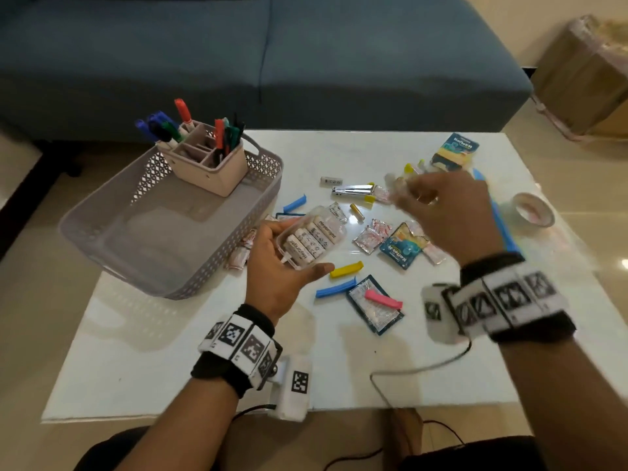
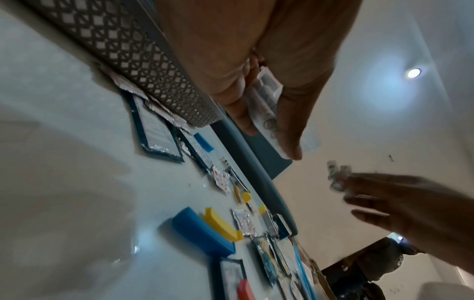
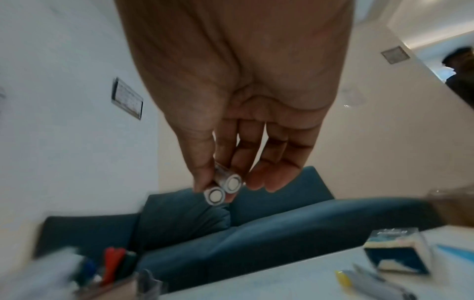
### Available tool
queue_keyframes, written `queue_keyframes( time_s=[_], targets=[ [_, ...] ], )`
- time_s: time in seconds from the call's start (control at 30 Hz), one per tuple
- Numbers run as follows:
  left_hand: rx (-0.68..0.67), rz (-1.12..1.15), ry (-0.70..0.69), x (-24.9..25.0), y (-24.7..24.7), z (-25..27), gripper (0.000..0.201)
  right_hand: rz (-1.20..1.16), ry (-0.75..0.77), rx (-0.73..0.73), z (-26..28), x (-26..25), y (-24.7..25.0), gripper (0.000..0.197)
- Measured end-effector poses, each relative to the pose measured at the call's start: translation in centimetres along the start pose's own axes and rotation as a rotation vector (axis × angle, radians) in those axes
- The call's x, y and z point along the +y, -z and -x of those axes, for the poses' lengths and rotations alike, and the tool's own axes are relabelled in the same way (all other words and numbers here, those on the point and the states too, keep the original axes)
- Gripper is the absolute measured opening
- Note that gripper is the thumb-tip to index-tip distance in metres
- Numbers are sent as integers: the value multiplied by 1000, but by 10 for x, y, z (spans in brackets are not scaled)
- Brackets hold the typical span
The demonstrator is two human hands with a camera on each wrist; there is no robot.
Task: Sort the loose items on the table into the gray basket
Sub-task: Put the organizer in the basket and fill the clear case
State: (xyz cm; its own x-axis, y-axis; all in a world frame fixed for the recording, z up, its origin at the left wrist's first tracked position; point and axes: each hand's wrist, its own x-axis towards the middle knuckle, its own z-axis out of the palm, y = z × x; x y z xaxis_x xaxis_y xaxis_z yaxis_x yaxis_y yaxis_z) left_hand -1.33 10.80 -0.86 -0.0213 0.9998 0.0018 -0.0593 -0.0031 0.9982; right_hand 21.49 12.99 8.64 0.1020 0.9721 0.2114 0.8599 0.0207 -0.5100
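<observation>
My left hand (image 1: 282,266) grips a clear plastic case of white batteries (image 1: 309,241) just right of the gray basket (image 1: 102,239); the left wrist view shows the case (image 2: 264,105) between thumb and fingers. My right hand (image 1: 441,212) hovers above the table's middle, blurred, pinching two white batteries (image 3: 223,188) between thumb and fingertips. The basket holds a beige organizer (image 1: 207,161) full of markers. Loose on the table lie blue (image 1: 336,288), yellow (image 1: 346,269) and pink (image 1: 384,299) clips, foil sachets (image 1: 370,237), a blue packet (image 1: 402,248) and a metal stapler (image 1: 353,191).
A tape roll (image 1: 533,210) and a blue box (image 1: 455,151) sit at the table's far right. A blue sofa (image 1: 272,56) runs behind the table. A cable (image 1: 424,368) trails over the front edge. More sachets (image 1: 241,253) lie against the basket's right wall.
</observation>
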Motion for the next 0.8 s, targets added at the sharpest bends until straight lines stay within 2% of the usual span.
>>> queue_keyframes(
  time_s=[0.07,0.13,0.23,0.37,0.5,0.63,0.73,0.8],
  targets=[
    [-33,-2,9,1,-6,7,72,-106,24,-1,39,-30,-5,17],
    [-52,-30,5,3,-10,14,71,-85,65,-16,57,-45,-17,16],
    [-69,-37,-6,1,-14,22,74,93,113,-31,63,-55,-37,16],
    [-58,-26,16,-3,-12,23,76,264,92,-121,65,-61,-47,23],
    [-62,-1,11,0,-12,21,76,280,52,-142,67,-53,-47,26],
    [-90,8,35,-1,-12,22,76,228,79,-169,69,-52,-49,28],
    [-75,14,27,1,-9,23,76,227,142,-138,70,-55,-52,26],
    [-65,27,19,4,-7,25,76,139,184,-33,74,-55,-53,21]
  ],
)
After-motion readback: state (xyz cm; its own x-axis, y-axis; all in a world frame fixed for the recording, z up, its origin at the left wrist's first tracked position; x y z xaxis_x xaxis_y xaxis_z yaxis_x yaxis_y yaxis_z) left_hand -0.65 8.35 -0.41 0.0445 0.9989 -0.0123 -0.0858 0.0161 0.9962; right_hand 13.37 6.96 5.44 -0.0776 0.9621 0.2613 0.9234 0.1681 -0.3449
